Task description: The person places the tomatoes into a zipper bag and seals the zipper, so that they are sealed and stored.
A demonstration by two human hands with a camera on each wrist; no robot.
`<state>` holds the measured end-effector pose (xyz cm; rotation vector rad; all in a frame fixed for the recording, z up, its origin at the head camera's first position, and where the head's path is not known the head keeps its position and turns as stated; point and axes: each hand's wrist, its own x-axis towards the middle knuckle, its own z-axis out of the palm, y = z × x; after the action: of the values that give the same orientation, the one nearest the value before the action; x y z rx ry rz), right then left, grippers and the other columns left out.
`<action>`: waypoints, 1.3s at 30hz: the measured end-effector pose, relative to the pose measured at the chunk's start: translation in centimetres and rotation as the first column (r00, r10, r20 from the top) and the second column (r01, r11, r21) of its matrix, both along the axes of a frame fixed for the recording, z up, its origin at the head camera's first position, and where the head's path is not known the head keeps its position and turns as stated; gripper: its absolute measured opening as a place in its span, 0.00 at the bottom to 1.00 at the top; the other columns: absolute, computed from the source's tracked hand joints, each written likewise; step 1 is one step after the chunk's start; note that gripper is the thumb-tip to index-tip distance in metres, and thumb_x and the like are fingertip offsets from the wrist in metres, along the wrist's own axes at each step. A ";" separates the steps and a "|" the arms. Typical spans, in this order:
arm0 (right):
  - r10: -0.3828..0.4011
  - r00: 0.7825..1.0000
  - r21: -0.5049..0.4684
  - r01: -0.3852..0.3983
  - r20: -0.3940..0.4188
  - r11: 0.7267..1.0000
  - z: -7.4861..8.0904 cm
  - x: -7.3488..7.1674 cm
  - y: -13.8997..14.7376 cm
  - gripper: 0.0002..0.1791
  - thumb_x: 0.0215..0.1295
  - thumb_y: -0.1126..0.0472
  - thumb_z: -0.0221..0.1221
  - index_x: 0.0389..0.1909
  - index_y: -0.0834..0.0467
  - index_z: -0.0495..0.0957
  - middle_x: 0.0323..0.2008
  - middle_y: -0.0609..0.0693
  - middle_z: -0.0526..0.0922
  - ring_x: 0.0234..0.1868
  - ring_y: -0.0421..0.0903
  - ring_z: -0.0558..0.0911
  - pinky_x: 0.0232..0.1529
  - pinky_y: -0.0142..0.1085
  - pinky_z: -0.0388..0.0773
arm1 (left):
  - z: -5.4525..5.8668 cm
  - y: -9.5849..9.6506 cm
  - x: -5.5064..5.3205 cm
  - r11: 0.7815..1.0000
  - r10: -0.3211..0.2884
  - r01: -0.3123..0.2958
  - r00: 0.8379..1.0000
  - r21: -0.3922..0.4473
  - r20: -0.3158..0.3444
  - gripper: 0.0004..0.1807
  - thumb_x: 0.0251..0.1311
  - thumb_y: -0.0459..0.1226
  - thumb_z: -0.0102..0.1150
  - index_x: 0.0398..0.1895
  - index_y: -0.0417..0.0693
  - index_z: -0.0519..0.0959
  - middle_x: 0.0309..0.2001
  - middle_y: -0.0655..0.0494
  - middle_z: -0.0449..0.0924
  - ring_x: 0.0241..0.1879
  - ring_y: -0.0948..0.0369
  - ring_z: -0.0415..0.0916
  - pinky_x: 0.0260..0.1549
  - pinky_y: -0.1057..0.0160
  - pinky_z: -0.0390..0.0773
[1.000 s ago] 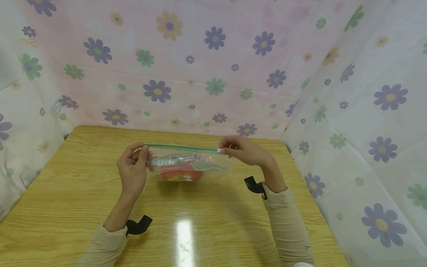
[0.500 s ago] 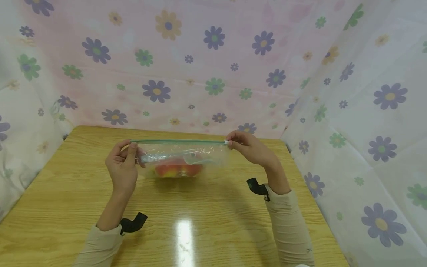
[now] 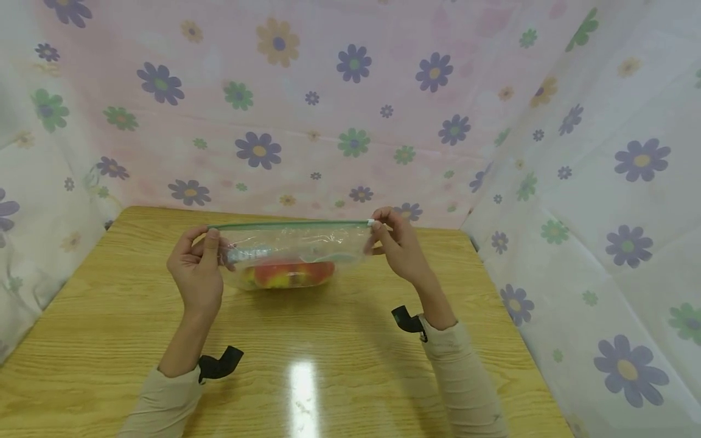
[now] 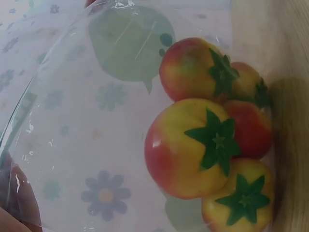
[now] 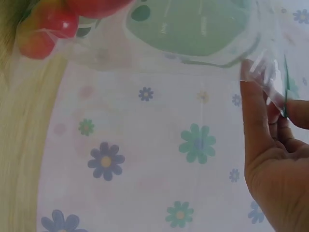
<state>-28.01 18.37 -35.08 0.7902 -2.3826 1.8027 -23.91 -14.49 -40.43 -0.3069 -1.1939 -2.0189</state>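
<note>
A clear zip bag with a green strip along its top is stretched between both hands over the table. My left hand pinches the strip's left end between thumb and fingers. At the right end, my right hand pinches the bag's corner by the white slider. Several red and yellow tomatoes with green star-shaped tops lie in the bottom of the bag. In the right wrist view, some fingers reach behind the clear film. A green printed shape marks the bag.
The wood-grain table extends under both arms. A flower-patterned curtain hangs behind it and along both sides. Black curved pieces sit at both sleeve cuffs.
Both hands have spread the strip wider and raised it in the view, the left hand moving left. In the last half second my right wrist has shifted left, with its lower fingers behind the bag.
</note>
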 end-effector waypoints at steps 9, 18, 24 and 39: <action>-0.060 0.992 0.000 0.061 -0.112 0.998 1.7 0.9 -0.1 0.11 0.83 0.61 0.44 0.52 0.67 0.67 0.34 0.56 0.74 0.25 0.45 0.82 0.29 0.41 0.88 | 3.2 -0.1 0.4 0.998 -0.050 0.051 0.998 0.023 -0.040 0.05 0.69 0.25 0.58 0.41 0.28 0.81 0.21 0.53 0.84 0.15 0.64 0.78 0.11 0.70 0.76; -0.107 0.992 -0.029 0.105 -0.071 0.994 3.8 2.7 0.4 0.10 0.83 0.60 0.45 0.51 0.64 0.68 0.30 0.52 0.74 0.17 0.45 0.80 0.16 0.41 0.82 | 5.6 -0.9 1.3 0.984 -0.153 0.164 0.977 -0.067 0.147 0.03 0.70 0.30 0.59 0.42 0.38 0.81 0.23 0.52 0.85 0.18 0.62 0.81 0.11 0.68 0.78; -0.110 0.994 -0.006 0.110 0.000 0.994 1.3 1.5 0.7 0.10 0.82 0.61 0.46 0.52 0.66 0.68 0.29 0.53 0.75 0.19 0.44 0.81 0.20 0.46 0.85 | 3.3 -1.2 -0.1 0.958 -0.212 0.268 0.904 -0.106 0.371 0.04 0.72 0.36 0.58 0.45 0.45 0.78 0.26 0.59 0.87 0.20 0.65 0.81 0.15 0.69 0.80; -0.172 0.985 0.000 0.172 0.027 0.985 -1.3 -3.6 1.7 0.14 0.82 0.60 0.48 0.56 0.67 0.69 0.32 0.57 0.76 0.25 0.42 0.80 0.25 0.41 0.87 | 2.1 -1.8 -3.0 0.846 -0.287 0.449 0.839 -0.288 0.462 0.32 0.74 0.34 0.55 0.76 0.32 0.58 0.42 0.69 0.86 0.38 0.69 0.81 0.35 0.72 0.83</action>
<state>-31.59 20.09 -36.41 0.5429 -2.3811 1.7592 -26.87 -16.26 -38.29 -0.3481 -1.9363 -2.2380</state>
